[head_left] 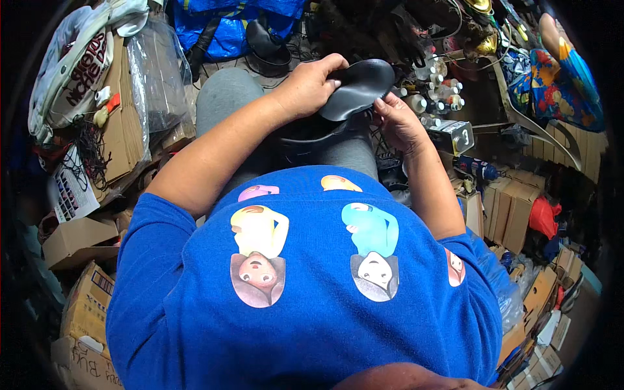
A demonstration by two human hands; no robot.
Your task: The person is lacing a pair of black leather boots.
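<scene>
Head view: a glossy black, smooth-faced, sole-shaped piece of leather-like or rubbery sheet [365,81] is up between the two hands, ahead of the torso and over the gap between the knees in grey trousers [227,94]. Its long axis slants, one rounded end low and to the left, the other, rounded too, high and to the right, with a slight waist between; the broad face is turned upward and catches the light.

The relation that seems to matter most is how the hands sit across that slant. The bare left hand [307,86] is on the upper-left edge, thumb against the piece and fingers bent around behind it, where their tips are hidden. The bare right hand [402,123] comes from below and to the right, its thumb and fingers pinched on the lower-right edge. Both hands are closed on the piece, so neither is clearly nearer; they grip opposite long edges, well apart from each other, leaving both rounded ends uncovered.

Just below the piece, in the lap, is a black, curved-rimmed object [312,138], partly covered; whether the two touch I cannot tell. Clear plastic bottles with pale caps [442,94] stand beyond the right hand.
</scene>
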